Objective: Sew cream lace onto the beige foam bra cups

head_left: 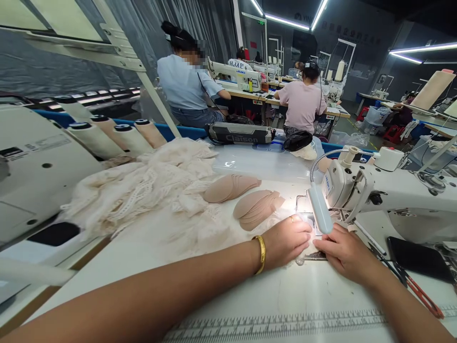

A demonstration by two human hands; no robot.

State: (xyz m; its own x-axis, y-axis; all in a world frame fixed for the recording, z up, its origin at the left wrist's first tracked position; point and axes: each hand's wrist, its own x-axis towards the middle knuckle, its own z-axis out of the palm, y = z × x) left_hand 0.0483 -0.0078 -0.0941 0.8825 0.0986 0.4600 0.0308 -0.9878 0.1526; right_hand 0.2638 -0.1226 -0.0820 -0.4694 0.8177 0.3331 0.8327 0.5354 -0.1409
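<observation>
My left hand (287,240), with a gold bangle at the wrist, lies at the front of the white sewing machine (342,183). Its fingers are bent and pressed onto pale, thin fabric (274,220) by the needle area. Close on the right, my right hand (348,252) pinches the edge of the same pale material, thumb and forefinger toward the left hand. A lit lamp (319,209) on a bendy neck hides the needle and part of the work. Beige bra cups (230,188) and a second fanned stack of cups (257,208) lie just beyond my left hand.
Cream lace fabric (143,195) is heaped on the left of the table. A black phone (419,259), red-handled tool (423,293) and dark scissors (389,267) lie right of my right hand. A printed ruler (278,326) runs along the front. Thread cones (96,140) and people working stand beyond.
</observation>
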